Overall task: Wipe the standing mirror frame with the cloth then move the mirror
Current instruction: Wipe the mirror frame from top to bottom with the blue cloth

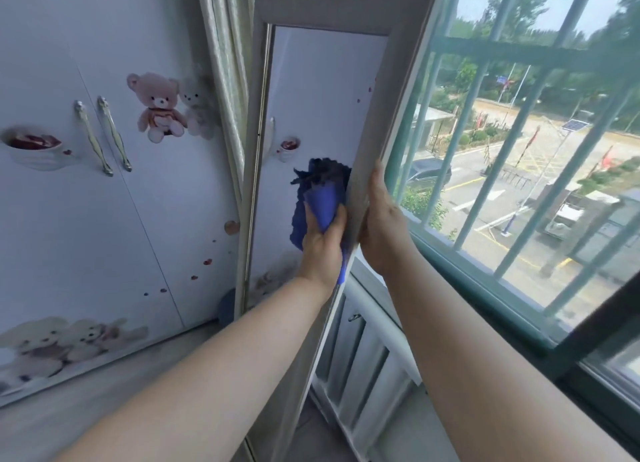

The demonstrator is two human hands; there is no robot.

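Note:
A tall standing mirror with a pale grey frame [398, 81] leans tilted between a wardrobe and a window. My left hand [322, 243] is shut on a blue cloth [323, 198], pressing it against the glass right beside the frame's right side. The cloth's reflection shows dark in the glass above it. My right hand [381, 226] grips the outer right edge of the frame at about the same height, its fingers hidden behind the frame.
A white wardrobe [104, 202] with teddy-bear pictures and metal handles [104, 136] stands to the left. A curtain [225, 63] hangs behind the mirror. A barred window [519, 150] fills the right, with a white radiator cover [363, 357] below it.

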